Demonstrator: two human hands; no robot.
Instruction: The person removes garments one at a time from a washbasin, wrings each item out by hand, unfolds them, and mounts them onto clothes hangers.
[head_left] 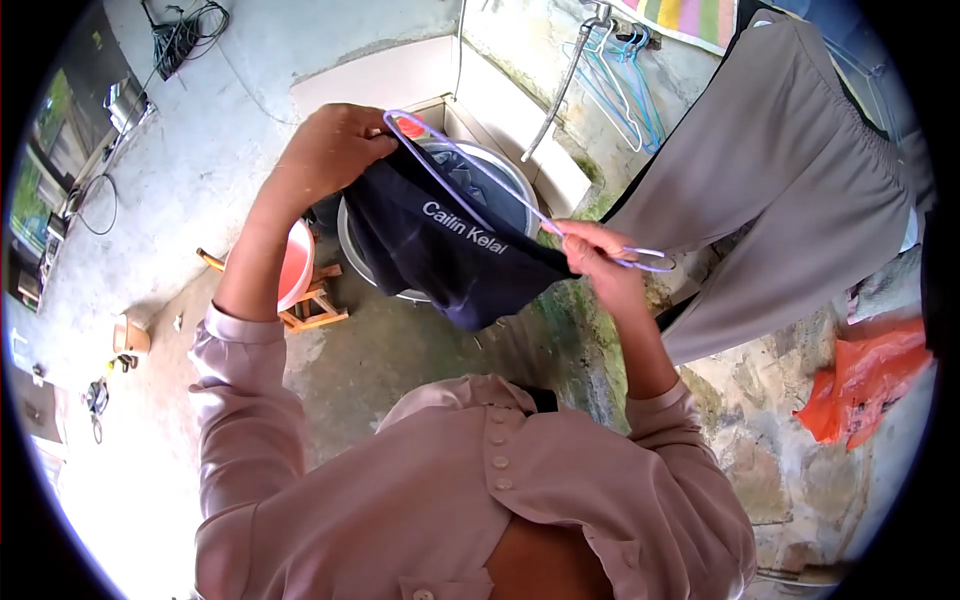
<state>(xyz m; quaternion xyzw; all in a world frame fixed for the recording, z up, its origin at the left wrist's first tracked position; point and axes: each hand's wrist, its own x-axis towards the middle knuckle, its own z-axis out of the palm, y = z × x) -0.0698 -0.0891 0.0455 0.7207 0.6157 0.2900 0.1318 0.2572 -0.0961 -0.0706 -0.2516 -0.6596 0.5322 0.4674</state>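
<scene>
Dark navy underpants (440, 250) with white lettering along the waistband stretch between my two hands. My left hand (325, 155) is closed on the waistband at the upper left, its fingertips partly hidden. One end of a purple clothes hanger (455, 152) lies beside that thumb, and the hanger runs along the waistband opening. My right hand (598, 262) is closed around the hanger near its hook, which sticks out to the right. The right corner of the underpants meets these fingers. Behind the cloth, a large metal basin (520, 180) holds dark wet-looking clothes.
Grey trousers (770, 150) hang at the right, close to my right hand. Several blue and white hangers (625, 85) hang by a metal pipe (565, 90). A pink basin (296, 265) rests on a wooden stool (318, 308). A red plastic bag (865, 385) is at the far right.
</scene>
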